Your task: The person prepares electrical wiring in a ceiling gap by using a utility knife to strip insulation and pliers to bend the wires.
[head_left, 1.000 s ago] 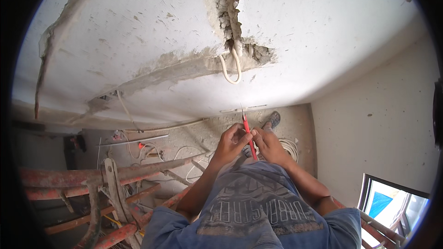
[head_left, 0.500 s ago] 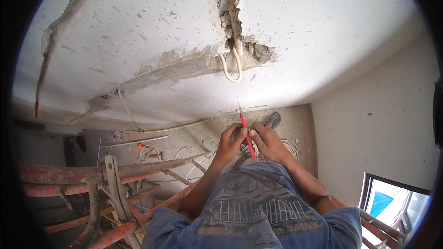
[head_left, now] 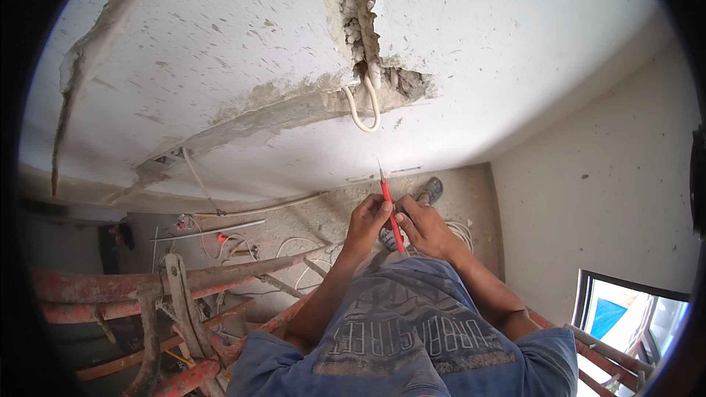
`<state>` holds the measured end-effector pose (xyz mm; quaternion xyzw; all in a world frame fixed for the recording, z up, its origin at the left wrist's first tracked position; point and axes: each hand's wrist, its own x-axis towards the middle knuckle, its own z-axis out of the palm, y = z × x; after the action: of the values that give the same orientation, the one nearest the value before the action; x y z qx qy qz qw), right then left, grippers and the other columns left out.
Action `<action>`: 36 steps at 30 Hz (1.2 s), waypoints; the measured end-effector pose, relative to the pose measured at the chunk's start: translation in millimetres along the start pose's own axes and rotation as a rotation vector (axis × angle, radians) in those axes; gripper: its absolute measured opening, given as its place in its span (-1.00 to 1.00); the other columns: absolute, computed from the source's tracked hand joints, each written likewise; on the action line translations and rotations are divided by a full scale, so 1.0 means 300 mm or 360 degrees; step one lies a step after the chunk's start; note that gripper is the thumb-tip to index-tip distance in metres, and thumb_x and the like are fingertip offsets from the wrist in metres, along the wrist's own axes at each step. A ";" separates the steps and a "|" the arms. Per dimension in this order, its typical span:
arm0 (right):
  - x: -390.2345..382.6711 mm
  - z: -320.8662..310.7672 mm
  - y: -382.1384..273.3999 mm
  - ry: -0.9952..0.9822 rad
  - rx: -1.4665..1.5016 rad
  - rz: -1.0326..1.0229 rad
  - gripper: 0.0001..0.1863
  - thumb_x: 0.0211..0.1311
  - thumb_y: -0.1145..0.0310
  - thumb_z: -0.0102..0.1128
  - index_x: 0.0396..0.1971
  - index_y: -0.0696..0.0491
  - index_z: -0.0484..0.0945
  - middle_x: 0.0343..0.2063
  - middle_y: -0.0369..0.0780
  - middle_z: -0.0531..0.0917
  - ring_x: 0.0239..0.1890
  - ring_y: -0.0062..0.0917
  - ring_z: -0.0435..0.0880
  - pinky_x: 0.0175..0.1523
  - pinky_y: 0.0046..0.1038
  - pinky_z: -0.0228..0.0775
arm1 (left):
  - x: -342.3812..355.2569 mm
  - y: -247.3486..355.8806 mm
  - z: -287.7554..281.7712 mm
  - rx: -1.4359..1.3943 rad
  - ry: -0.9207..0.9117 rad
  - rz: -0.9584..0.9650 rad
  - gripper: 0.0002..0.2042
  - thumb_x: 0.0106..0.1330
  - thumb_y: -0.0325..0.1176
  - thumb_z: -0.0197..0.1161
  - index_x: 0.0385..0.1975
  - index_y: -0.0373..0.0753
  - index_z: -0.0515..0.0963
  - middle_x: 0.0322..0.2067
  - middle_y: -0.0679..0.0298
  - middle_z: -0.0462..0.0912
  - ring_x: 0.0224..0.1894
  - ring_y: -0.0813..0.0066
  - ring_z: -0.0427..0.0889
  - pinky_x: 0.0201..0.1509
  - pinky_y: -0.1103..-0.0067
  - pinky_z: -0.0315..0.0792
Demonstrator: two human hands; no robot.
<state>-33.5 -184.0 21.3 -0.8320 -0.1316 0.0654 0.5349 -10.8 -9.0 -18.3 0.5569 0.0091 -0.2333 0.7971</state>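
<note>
Through the head camera I look down on my two bare hands, close together in front of the shirt, with the red tool between them. My left hand has its thumb and bent fingers closed on the tool's slim handle, at the upper part. My right hand sits just beside it, fingers curled in and the thumb tip up against the handle's right side; the fingertips are hidden, so I cannot tell whether they grip it too. The tool stands tilted slightly left, its thin pointed tip directed away from my body toward the wall, its lower end near the shirt's hem. Farther up the wall I see a rough groove, and at its foot a white cable loop hangs out, well apart from the tip. Beneath my hands is the dusty floor, with a shoe in view just above the right hand and a cable coil partly hidden by that hand. Red bars cross at my lower left, and a window shows at lower right.
</note>
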 end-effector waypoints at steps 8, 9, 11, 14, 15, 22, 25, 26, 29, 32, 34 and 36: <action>0.018 0.014 0.012 0.0078 0.0100 0.0127 -0.62 0.52 0.09 -0.19 -0.23 0.15 0.37 -0.48 0.03 0.53 -0.38 -0.09 0.54 -0.17 -0.22 0.36 | 0.003 0.015 -0.022 0.0350 -0.0056 0.0199 -0.74 0.45 -0.24 0.16 -0.11 -0.34 0.49 -0.28 0.35 0.53 -0.23 0.69 0.49 -0.10 0.64 0.44; 0.030 0.020 0.035 0.0154 0.0260 0.0120 -0.61 0.52 0.08 -0.19 -0.23 0.15 0.38 -0.46 -0.02 0.55 -0.38 -0.18 0.54 -0.16 -0.27 0.37 | 0.005 0.021 -0.009 0.0264 -0.0087 0.0165 -0.73 0.45 -0.24 0.16 -0.09 -0.35 0.49 -0.26 0.35 0.54 -0.21 0.69 0.49 -0.08 0.65 0.44; 0.063 0.034 0.088 0.0296 0.0591 0.0106 -0.60 0.53 0.07 -0.18 -0.21 0.15 0.41 -0.43 -0.11 0.61 -0.37 -0.37 0.55 -0.12 -0.36 0.39 | -0.003 0.041 0.036 0.0097 -0.0136 0.0089 -0.72 0.46 -0.25 0.15 -0.06 -0.36 0.49 -0.24 0.34 0.54 -0.19 0.68 0.49 -0.06 0.65 0.43; 0.092 0.004 0.081 -0.0045 0.0821 0.0243 -0.64 0.54 0.13 -0.16 -0.08 0.13 0.46 -0.28 -0.26 0.61 -0.16 -0.63 0.56 -0.04 -0.52 0.39 | 0.003 0.051 0.071 0.0126 -0.0095 0.0149 -0.64 0.48 -0.17 0.10 0.03 -0.36 0.50 -0.21 0.35 0.55 -0.13 0.65 0.47 -0.04 0.64 0.40; 0.105 -0.014 0.067 0.0051 0.0903 0.0260 -0.66 0.53 0.14 -0.13 -0.11 0.13 0.44 -0.31 -0.26 0.62 -0.23 -0.64 0.56 -0.11 -0.54 0.41 | 0.027 0.054 0.038 0.0458 -0.0229 0.0244 -0.66 0.48 -0.16 0.09 -0.05 -0.35 0.56 -0.21 0.29 0.57 -0.13 0.63 0.50 -0.07 0.61 0.42; 0.241 -0.163 -0.041 0.0276 0.0828 0.0459 -0.77 0.49 0.27 -0.06 -0.18 0.16 0.33 -0.55 -0.22 0.59 -0.61 -0.64 0.55 -0.51 -0.57 0.42 | 0.263 0.160 -0.064 0.0361 0.0454 0.0280 -0.62 0.45 -0.05 0.11 -0.23 -0.33 0.57 -0.42 0.29 0.60 -0.30 0.53 0.61 -0.17 0.59 0.47; 0.310 -0.175 -0.030 0.0316 0.0553 0.0351 -0.80 0.47 0.33 -0.04 -0.18 0.17 0.30 -0.61 -0.20 0.57 -0.67 -0.60 0.55 -0.55 -0.52 0.41 | 0.359 0.202 -0.035 0.0259 0.0465 0.0154 -0.57 0.43 0.02 0.11 -0.28 -0.33 0.56 -0.50 0.32 0.56 -0.38 0.55 0.58 -0.23 0.61 0.46; 0.326 -0.175 -0.023 0.0363 0.0501 0.0283 -0.81 0.46 0.34 -0.03 -0.18 0.17 0.30 -0.63 -0.20 0.56 -0.68 -0.59 0.55 -0.57 -0.50 0.41 | 0.385 0.207 -0.032 0.0233 0.0399 0.0066 -0.55 0.43 0.04 0.11 -0.30 -0.33 0.55 -0.53 0.32 0.54 -0.41 0.56 0.56 -0.25 0.62 0.46; 0.365 -0.198 -0.050 0.0344 0.0284 0.0360 -0.81 0.45 0.34 -0.04 -0.19 0.18 0.30 -0.66 -0.15 0.54 -0.68 -0.51 0.58 -0.57 -0.43 0.40 | 0.444 0.144 -0.037 0.0306 0.0371 0.0148 -0.54 0.45 0.02 0.09 -0.33 -0.36 0.54 -0.56 0.32 0.50 -0.48 0.58 0.50 -0.32 0.64 0.44; 0.401 -0.222 -0.054 0.0160 0.0251 0.0490 -0.81 0.43 0.35 -0.09 -0.21 0.20 0.32 -0.70 -0.12 0.51 -0.68 -0.43 0.59 -0.54 -0.34 0.40 | 0.448 0.139 -0.047 0.0391 0.0277 0.0286 -0.59 0.47 -0.05 0.08 -0.32 -0.37 0.52 -0.50 0.31 0.53 -0.43 0.59 0.50 -0.31 0.63 0.43; 0.426 -0.218 -0.038 0.0122 0.0247 0.0449 -0.80 0.42 0.35 -0.10 -0.24 0.22 0.35 -0.72 -0.09 0.51 -0.68 -0.36 0.60 -0.51 -0.30 0.41 | 0.449 0.144 -0.061 0.0491 0.0149 0.0341 -0.64 0.47 -0.11 0.10 -0.23 -0.38 0.52 -0.42 0.29 0.56 -0.35 0.59 0.53 -0.27 0.62 0.44; 0.449 -0.212 -0.031 0.0115 0.0188 0.0372 -0.79 0.43 0.35 -0.10 -0.26 0.22 0.36 -0.72 -0.10 0.50 -0.69 -0.38 0.59 -0.51 -0.32 0.42 | 0.409 0.145 -0.074 0.0568 0.0048 0.0429 -0.68 0.45 -0.18 0.12 -0.11 -0.37 0.48 -0.30 0.27 0.58 -0.26 0.57 0.55 -0.21 0.60 0.45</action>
<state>110.0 -196.9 60.6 -0.8105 -0.0102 0.1049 0.5762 120.7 -21.8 -21.9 0.6888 -0.0950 -0.1144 0.7096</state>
